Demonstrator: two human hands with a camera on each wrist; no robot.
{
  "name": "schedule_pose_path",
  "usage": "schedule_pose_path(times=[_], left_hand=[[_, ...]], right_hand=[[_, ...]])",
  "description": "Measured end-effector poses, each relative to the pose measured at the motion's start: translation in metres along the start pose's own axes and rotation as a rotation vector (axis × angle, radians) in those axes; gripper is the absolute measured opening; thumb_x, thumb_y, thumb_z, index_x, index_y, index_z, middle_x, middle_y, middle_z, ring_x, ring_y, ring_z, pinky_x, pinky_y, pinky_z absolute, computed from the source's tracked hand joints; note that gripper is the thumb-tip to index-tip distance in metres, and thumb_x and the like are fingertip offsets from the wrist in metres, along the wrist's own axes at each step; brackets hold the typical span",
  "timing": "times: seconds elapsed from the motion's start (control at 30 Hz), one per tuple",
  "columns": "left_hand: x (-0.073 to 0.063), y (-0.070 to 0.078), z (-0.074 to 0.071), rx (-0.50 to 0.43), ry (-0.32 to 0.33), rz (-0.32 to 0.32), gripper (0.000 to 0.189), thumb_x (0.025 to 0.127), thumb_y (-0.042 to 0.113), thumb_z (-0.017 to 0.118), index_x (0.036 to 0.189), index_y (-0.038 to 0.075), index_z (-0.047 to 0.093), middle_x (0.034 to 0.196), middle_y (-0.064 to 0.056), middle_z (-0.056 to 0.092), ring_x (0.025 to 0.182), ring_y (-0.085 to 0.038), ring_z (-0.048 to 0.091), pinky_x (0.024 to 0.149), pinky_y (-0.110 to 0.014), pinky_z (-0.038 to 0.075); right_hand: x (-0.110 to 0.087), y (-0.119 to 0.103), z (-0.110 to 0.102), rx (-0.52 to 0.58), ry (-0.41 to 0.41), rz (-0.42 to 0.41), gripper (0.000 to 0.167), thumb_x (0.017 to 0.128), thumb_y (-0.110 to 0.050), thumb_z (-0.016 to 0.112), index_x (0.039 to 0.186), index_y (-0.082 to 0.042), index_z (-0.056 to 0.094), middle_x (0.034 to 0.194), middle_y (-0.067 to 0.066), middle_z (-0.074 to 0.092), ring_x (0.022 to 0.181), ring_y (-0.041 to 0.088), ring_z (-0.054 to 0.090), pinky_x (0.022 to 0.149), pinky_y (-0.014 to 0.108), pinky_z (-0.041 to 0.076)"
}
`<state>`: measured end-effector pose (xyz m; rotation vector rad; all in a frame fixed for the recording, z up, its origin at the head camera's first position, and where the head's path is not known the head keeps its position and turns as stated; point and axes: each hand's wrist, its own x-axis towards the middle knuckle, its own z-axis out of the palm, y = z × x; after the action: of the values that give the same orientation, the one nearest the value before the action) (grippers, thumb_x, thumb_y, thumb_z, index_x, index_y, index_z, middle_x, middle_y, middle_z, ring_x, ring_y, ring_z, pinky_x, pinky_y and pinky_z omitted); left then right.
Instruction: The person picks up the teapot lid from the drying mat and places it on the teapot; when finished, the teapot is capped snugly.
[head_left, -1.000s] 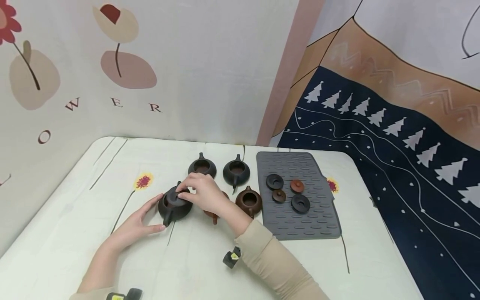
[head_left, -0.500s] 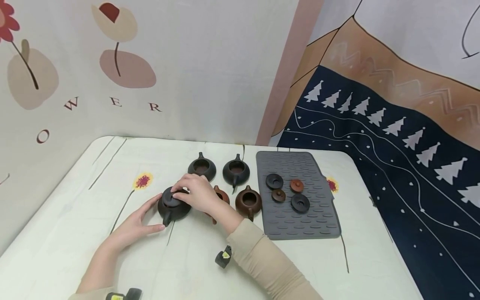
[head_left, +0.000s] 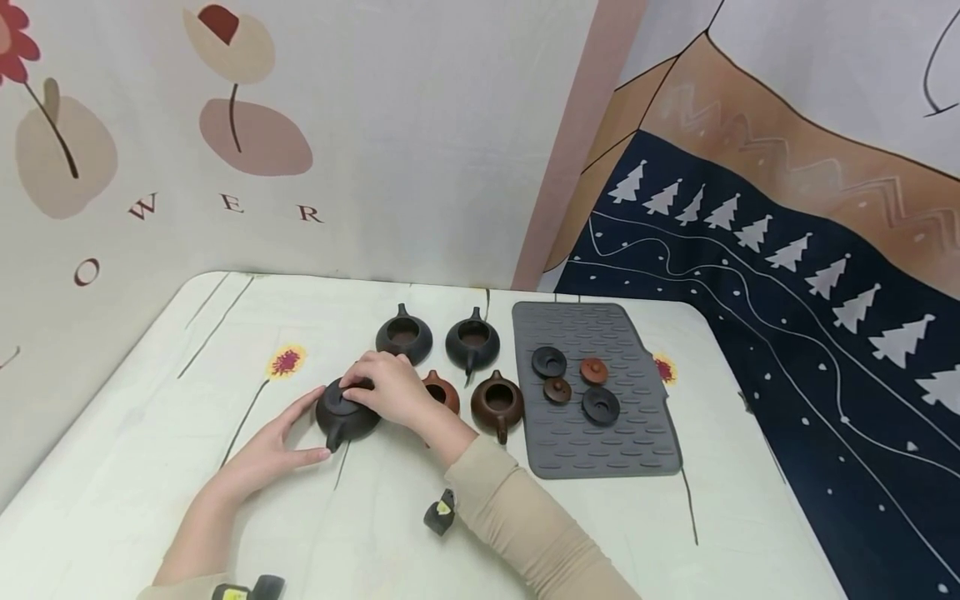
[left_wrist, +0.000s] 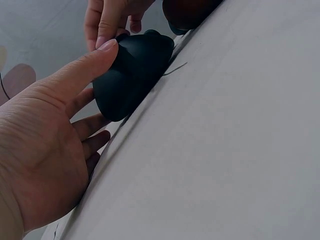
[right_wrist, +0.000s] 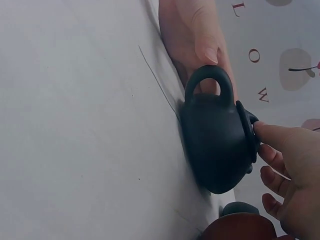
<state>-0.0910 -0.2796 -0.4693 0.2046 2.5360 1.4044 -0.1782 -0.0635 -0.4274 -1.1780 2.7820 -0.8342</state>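
A black teapot [head_left: 358, 429] stands on the table at the left of the group. Around its left side my left hand [head_left: 270, 450] holds the body, with the thumb beside the handle [right_wrist: 227, 92] and the fingers on the far side. Its black lid [right_wrist: 247, 132] lies flat over the mouth in the right wrist view. From above, my right hand [head_left: 393, 390] pinches the lid's knob between thumb and fingers. The left wrist view shows the dark pot body [left_wrist: 135, 67] between the left thumb and fingers; its lid is mostly hidden there.
Two lidless black teapots [head_left: 425, 342] stand behind. A reddish teapot [head_left: 447, 393], partly behind the right hand, and a brown teapot [head_left: 513, 415] are to the right. A grey mat [head_left: 570, 454] bears several lids, black, brown and red [head_left: 595, 372].
The lid was tilted over the teapot's mouth, with the opening showing; now it covers the mouth. The right hand has shifted slightly left with it. The left hand stays in place.
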Motion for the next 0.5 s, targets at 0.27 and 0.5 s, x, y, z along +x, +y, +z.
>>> schedule_pose_path(times=[0.27,0.5], left_hand=[[0.0006,-0.0026,-0.0001,0.004,0.002,0.008,0.095,0.079,0.032,0.080,0.154,0.026,0.022,0.155,-0.019,0.019,0.140,-0.046,0.009,0.101,-0.070,0.014],[0.0012,-0.0043,0.0001,0.001,0.003,0.006,0.095,0.079,0.032,0.080,0.154,0.028,0.022,0.156,-0.018,0.019,0.140,-0.045,0.009,0.101,-0.071,0.013]], right_hand=[[0.0000,0.0003,0.0043,0.018,0.000,0.023,0.016,0.090,-0.034,0.067,0.103,-0.027,0.073,0.099,-0.016,0.060,0.093,-0.002,0.054,0.079,0.019,0.033],[-0.0057,-0.0012,-0.0038,0.057,0.026,0.027,0.017,0.089,-0.034,0.068,0.105,-0.027,0.072,0.099,-0.018,0.060,0.095,-0.003,0.053,0.081,0.020,0.033]])
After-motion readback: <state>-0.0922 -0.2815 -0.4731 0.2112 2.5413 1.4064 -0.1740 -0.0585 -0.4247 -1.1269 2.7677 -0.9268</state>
